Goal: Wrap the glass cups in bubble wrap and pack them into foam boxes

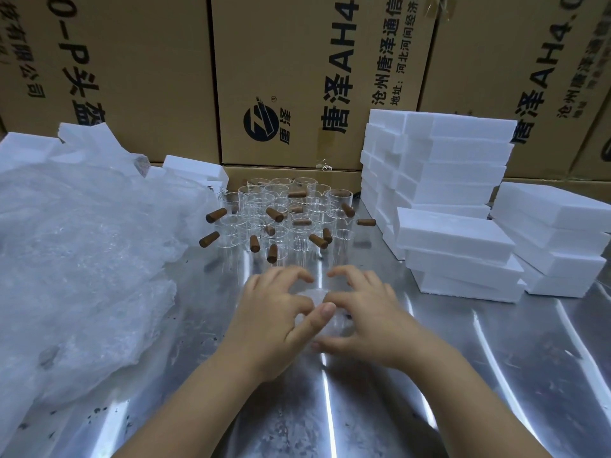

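Observation:
My left hand [274,312] and my right hand [363,312] are cupped together around a small bundle of bubble wrap [319,304] on the steel table [463,375]. Curled fingers and both thumbs grip it; whether a cup sits inside is hidden. Beyond the hands stands a cluster of several clear glass cups [284,216] with brown wooden handles. A big heap of bubble wrap [82,259] covers the left of the table. Stacks of white foam boxes [439,160] stand at the right.
More foam boxes [552,239] are stacked at the far right, and foam pieces [195,168] lie behind the wrap heap. Large cardboard cartons [291,77] wall off the back. Bare steel lies in front of and to the right of my hands.

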